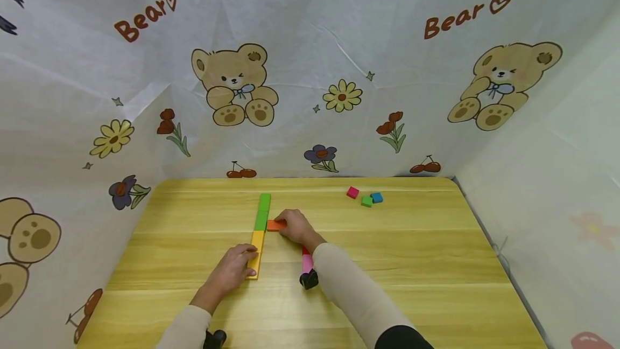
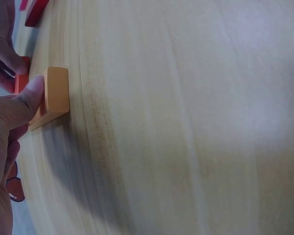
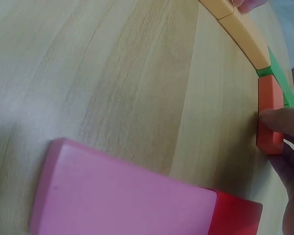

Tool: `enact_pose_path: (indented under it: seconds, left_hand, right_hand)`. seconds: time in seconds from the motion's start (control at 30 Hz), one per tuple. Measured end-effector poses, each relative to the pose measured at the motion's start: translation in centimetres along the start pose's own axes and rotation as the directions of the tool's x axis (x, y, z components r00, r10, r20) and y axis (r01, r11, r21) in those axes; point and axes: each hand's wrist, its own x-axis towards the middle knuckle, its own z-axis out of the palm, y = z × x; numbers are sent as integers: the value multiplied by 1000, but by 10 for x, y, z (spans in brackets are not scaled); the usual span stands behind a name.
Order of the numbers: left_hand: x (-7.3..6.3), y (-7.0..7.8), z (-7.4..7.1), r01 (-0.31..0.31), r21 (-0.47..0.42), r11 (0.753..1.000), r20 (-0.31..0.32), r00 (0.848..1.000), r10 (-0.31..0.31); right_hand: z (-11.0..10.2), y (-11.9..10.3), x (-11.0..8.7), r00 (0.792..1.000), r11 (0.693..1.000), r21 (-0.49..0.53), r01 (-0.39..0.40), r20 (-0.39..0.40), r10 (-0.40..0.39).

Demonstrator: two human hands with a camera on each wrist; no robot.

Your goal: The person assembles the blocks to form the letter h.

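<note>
A straight row of blocks lies on the table, with green blocks [image 1: 262,212] at the far end and yellow blocks [image 1: 259,238] at the near end. My left hand [image 1: 231,268] grips the near yellow block [image 2: 58,90] with thumb and fingers. In my right hand [image 1: 297,228] an orange block [image 3: 269,93] is pinched between thumb and fingers. One end of it meets the row's right side, by the green block [image 3: 267,71] next to the yellow. Partly under my right forearm, a pink block [image 3: 122,191] and a red block [image 3: 235,213] lie end to end.
At the back right of the wooden table [image 1: 411,263] sit small crimson [image 1: 352,192], green [image 1: 366,201] and blue [image 1: 377,197] blocks. A white bear-print cloth [image 1: 290,69] hangs behind the table's back edge and along the sides.
</note>
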Motion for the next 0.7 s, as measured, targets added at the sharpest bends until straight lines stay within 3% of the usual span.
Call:
enact_pose_path:
  seconds: [0.4, 0.7]
  left_hand:
    - [1, 0, -1, -25, 2, 1000, -21, 999, 26]
    - [2, 1, -2, -12, -5, 1000, 0, 1000, 12]
  right_hand:
    - [2, 2, 0, 998, 999, -3, 49, -26, -49]
    - [4, 3, 1, 997, 998, 6, 68, -38, -68]
